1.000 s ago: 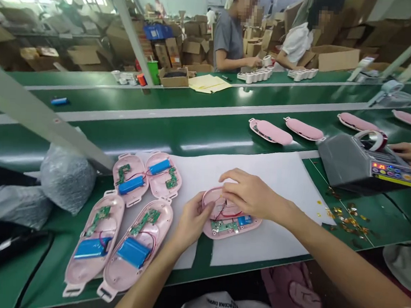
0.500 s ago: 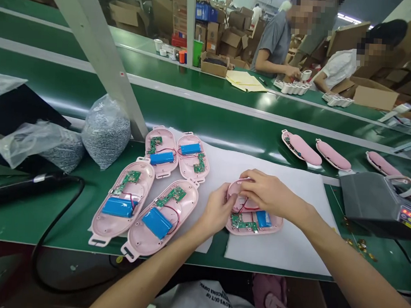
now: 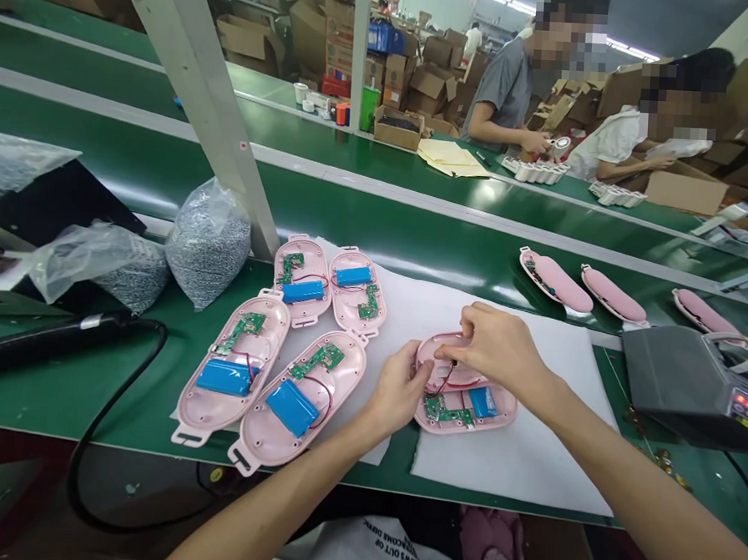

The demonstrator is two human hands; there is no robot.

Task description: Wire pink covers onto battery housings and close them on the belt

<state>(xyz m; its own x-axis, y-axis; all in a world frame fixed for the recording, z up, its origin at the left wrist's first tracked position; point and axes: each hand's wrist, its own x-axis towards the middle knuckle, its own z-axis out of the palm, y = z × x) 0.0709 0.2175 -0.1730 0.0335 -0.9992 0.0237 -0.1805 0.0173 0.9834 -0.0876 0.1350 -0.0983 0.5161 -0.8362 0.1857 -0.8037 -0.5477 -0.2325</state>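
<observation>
Right hand (image 3: 499, 347) hides pink shell (image 3: 468, 389) top.

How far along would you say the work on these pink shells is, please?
Four open pink shells lie to the left on the white sheet, each already fitted with a green board and a blue battery. The left hand steadies a fifth shell while the right hand pinches its wires. None of the five has a cover on. Closed pink units lie on the belt beyond.

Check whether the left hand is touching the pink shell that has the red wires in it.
Touching. The head view shows the left hand with its thumb and fingers pressed on the left end of the pink shell, no gap between them.
</observation>
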